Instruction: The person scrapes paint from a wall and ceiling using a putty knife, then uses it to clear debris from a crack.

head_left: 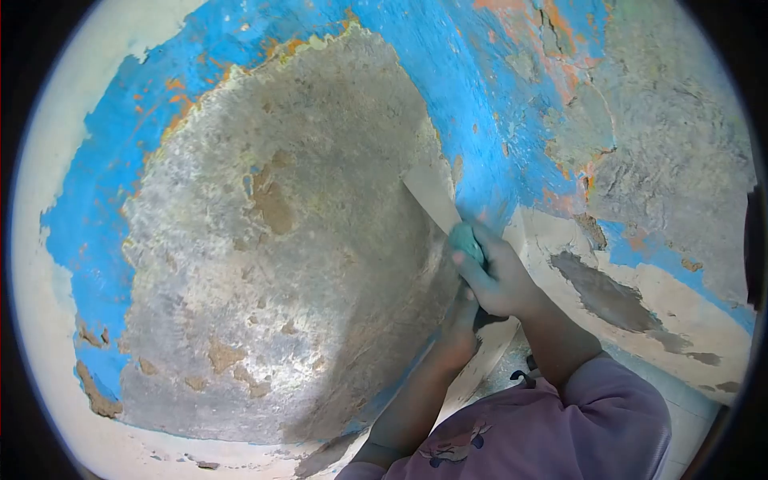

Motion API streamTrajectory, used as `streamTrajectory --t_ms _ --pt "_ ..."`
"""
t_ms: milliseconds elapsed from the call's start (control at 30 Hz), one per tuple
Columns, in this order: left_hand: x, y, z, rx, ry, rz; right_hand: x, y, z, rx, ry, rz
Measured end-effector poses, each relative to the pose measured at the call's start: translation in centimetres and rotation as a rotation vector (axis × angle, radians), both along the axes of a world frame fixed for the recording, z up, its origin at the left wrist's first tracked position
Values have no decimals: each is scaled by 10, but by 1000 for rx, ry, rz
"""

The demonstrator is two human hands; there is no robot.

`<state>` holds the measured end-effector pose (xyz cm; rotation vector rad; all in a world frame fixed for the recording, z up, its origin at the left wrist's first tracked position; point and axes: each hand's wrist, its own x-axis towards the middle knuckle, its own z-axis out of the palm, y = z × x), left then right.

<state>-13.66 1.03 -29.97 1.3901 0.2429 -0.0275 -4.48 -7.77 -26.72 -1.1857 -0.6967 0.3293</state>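
A scraper with a flat, wide metal blade [433,202] and a teal handle [466,242] lies against the wall, its blade pointing up and to the left. My right hand [502,276] is closed around the handle just below the blade. Below it, my left hand [459,324] is closed at the lower end of the handle; its fingers are partly hidden. The blade rests at the right edge of a large bare grey patch [336,160], close to the blue paint [468,120] bordering it.
Blue paint with orange flecks arches around the grey patch, and a cream-white layer [40,320] lies outside it. On the right, the wall shows rough grey plaster [672,128], cracks and a dark gouge [604,296]. Pale flooring [680,424] shows behind my pink-purple shirt.
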Motion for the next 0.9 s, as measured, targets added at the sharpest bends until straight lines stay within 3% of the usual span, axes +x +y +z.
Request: streamTrajectory --t_ms 67,133,167,200,233,333,367,433,500,733,767,833,900 --pt "6 1 1 15 -10 38 0 -3 20 34 -29 -29" --pt "14 16 -23 177 -183 86 6 -4 20 75 -61 -51" --pt "13 16 -28 186 -198 87 11 3 6 116 -285 -132" --pt "12 15 -28 477 -259 89 15 5 1 159 -509 -216" --pt "14 14 -26 769 -315 94 20 2 -2 171 -521 -217" --pt "36 0 -5 958 -539 176 26 -11 4 61 -612 -176" --pt "39 -9 11 961 -542 183 25 -20 17 64 -563 -136" --pt "42 -27 47 683 -391 148 26 -28 28 71 -526 -92" --pt "49 -36 49 656 -415 167 30 -34 30 226 -620 -63" --pt "79 -65 55 443 -497 203 48 -56 14 258 -673 -152" --pt "81 -62 46 438 -500 195 51 -59 11 254 -620 -125" --pt "84 -51 21 690 -514 78 54 -71 9 240 -565 -110" --pt "89 -58 14 647 -544 31 56 -90 12 155 -521 -123"
